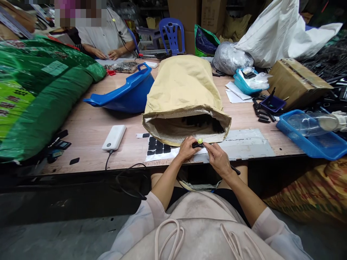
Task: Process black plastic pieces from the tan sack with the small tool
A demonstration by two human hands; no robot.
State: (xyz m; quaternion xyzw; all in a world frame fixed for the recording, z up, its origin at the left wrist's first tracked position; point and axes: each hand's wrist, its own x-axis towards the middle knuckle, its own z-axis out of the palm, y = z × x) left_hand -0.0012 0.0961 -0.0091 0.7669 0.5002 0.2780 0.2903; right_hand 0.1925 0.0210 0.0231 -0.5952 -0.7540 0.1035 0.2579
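Note:
My left hand point(188, 148) is closed on a small black part point(197, 145) at the table's front edge. Right by it is a small round yellow-green piece point(200, 141); whether it is fixed to the part I cannot tell. My right hand point(219, 159) is closed round a thin tool with a dark handle point(235, 170), whose end sticks out behind the palm. The tool's front end meets the black part, and its exact kind is unclear. Just beyond both hands lies a yellowish sack point(184, 83), its mouth towards me, with black pieces point(206, 122) inside.
A sheet of black square stickers point(158, 146) and a white power bank point(114, 138) lie left of my hands. Farther left are a blue basin point(127, 92) and a green sack point(62, 94). Rightward are a blue tray point(311, 139) and a carton point(295, 85). A co-worker point(108, 39) sits opposite.

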